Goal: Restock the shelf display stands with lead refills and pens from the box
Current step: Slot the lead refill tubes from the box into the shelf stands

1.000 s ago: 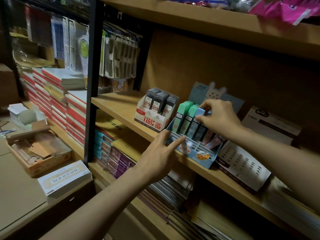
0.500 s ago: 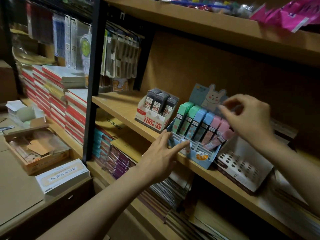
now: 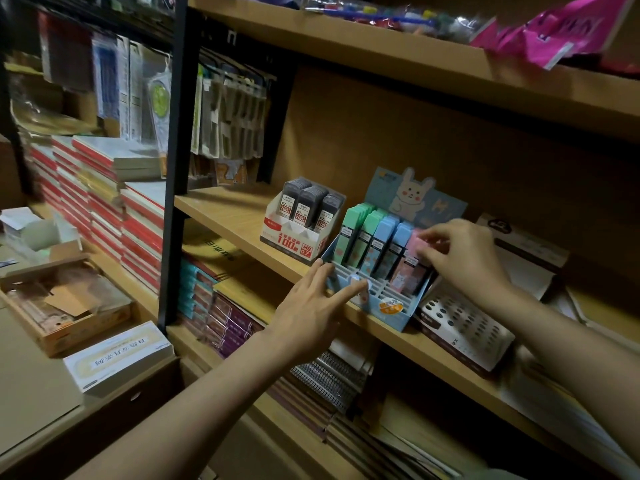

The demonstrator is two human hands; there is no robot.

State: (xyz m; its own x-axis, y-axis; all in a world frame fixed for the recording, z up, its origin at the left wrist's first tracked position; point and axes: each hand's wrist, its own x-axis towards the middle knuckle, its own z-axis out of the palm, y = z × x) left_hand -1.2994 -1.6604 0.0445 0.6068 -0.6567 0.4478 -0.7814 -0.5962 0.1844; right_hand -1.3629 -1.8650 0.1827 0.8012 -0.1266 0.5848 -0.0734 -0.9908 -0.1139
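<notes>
Reaching across the wooden shelf (image 3: 225, 216), both hands work at a blue display stand (image 3: 377, 299) with a rabbit picture on its back card. The left hand (image 3: 311, 306) lies flat against the stand's front left corner, fingers straight and spread, holding nothing. The right hand (image 3: 460, 258) sits at the stand's right end with its fingers curled down onto the pink lead refill cases (image 3: 412, 268); the fingertips touch the tops of those cases, though whether they actually pinch one cannot be told. In the stand's back rows stand green lead refill cases (image 3: 356, 233) on the left, then blue lead refill cases (image 3: 388, 247), then the pink ones on the right, all upright and leaning slightly back. The front slots of the stand hold no cases.

Just beside the stand on its left is a white and red display box (image 3: 291, 240) with three rows of dark lead refill cases (image 3: 306, 202). On the stand's right, touching it, lies a white tray with round holes (image 3: 464, 323). Lower left, on the table (image 3: 27, 393), sit an open cardboard box (image 3: 65, 306) with loose contents and a white labelled box (image 3: 117, 358). Stacks of red-edged notebooks (image 3: 104, 209) fill the neighbouring shelf.
</notes>
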